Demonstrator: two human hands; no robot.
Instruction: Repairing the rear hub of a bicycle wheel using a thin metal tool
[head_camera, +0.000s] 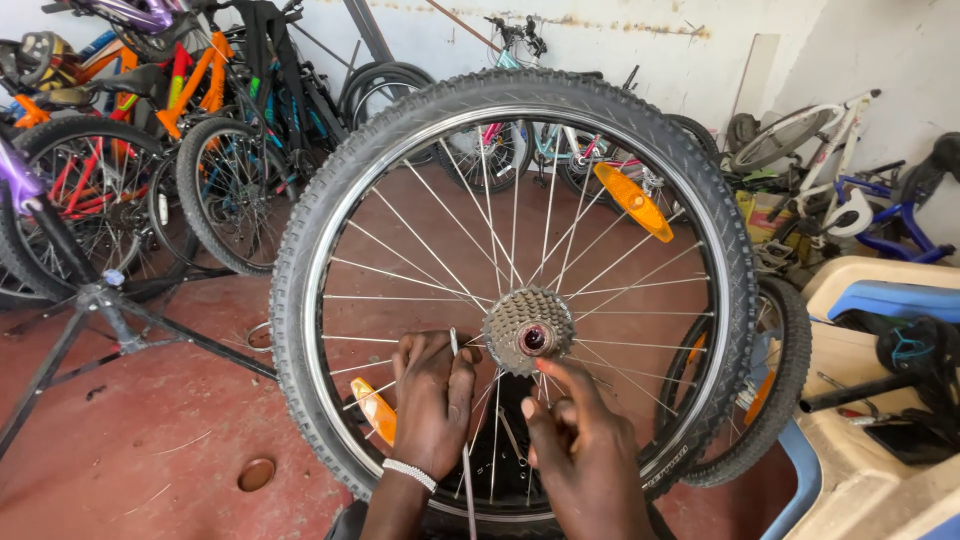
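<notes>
Wheel: a bicycle wheel (515, 290) stands upright before the person, knobby tyre on, gear cluster (528, 330) at its centre.
Left hand: the left hand (432, 400) curls shut around a thin metal rod (462, 440) beside the spokes.
Right hand: the right hand (580, 440) is loosely bunched, forefinger raised just under the gear cluster, gripping nothing visible.
Advice: probably best to keep the wheel steady and the rod clear of the spokes.
Around: parked bicycles (150, 110) on the red floor (150, 440).

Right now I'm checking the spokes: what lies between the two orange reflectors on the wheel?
In the head view, the cassette sits between the upper orange reflector and the lower orange reflector.
</notes>
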